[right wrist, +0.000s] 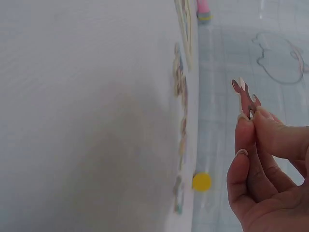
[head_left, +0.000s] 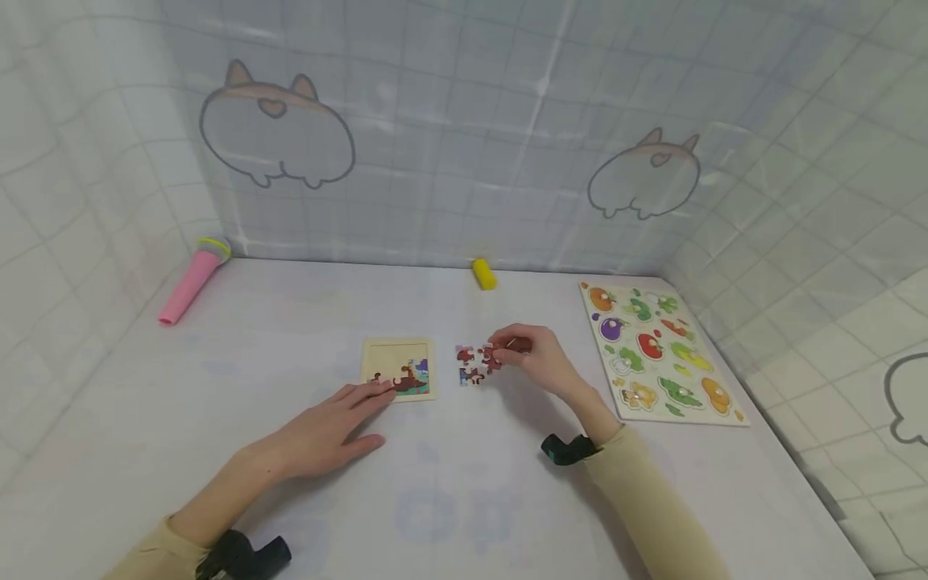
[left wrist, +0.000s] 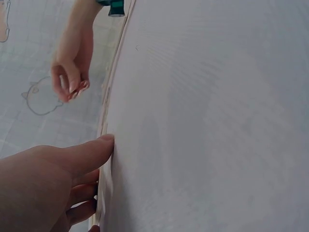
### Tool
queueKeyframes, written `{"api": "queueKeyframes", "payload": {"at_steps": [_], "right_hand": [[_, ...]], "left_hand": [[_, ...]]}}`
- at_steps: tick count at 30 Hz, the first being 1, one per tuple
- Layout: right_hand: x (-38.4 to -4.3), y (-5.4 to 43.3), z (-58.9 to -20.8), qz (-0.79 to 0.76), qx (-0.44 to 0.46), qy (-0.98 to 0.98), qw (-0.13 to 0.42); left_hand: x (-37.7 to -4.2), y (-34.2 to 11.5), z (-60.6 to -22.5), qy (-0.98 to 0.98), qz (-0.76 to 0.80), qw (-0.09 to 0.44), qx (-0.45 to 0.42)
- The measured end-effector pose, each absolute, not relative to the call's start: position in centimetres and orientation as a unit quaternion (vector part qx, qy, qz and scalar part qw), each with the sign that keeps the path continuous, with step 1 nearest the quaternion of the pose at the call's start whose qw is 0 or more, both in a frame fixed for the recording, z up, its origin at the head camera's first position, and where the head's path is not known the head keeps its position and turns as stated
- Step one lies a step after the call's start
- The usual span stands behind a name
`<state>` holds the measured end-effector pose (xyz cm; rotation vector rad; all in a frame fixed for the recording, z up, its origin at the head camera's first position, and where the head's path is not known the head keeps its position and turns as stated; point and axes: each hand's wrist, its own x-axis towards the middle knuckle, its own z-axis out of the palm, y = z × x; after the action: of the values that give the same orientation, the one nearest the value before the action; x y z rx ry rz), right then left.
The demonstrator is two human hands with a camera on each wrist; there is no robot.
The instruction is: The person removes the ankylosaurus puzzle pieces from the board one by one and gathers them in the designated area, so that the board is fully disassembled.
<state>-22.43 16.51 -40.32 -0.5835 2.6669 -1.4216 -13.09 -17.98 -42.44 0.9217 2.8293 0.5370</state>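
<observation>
My right hand pinches a reddish-brown jigsaw puzzle piece between thumb and fingertips, lifted above the table. Just left of it and below lie several loose puzzle pieces in a small cluster. A square wooden puzzle tray sits left of the cluster, with joined brown, blue and green pieces along its lower part. My left hand rests its extended fingers on the tray's lower left edge, partly covering that corner. In the left wrist view, the thumb lies at the table's level.
On the right lies a vegetable peg board. A yellow cylinder is by the back wall, and a pink toy microphone lies at the far left. Tile-patterned curtains enclose the white table at the back and sides.
</observation>
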Motion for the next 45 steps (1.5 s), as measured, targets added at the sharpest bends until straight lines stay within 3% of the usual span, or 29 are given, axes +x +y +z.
{"api": "queueKeyframes", "payload": {"at_steps": [19, 29, 45], "right_hand": [[-22.4, 18.1, -43.5, -0.402, -0.193, 0.895, 0.031], [-22.3, 17.7, -43.8, -0.364, -0.214, 0.907, 0.002], [-22.4, 17.8, -44.0, -0.340, -0.218, 0.915, -0.001]], "left_hand": [[-13.3, -17.9, -42.9, 0.935, 0.177, 0.056, 0.301], [-13.3, -18.0, -42.8, 0.933, 0.181, 0.055, 0.305], [-13.5, -18.0, -43.2, 0.933, 0.180, 0.050, 0.308]]}}
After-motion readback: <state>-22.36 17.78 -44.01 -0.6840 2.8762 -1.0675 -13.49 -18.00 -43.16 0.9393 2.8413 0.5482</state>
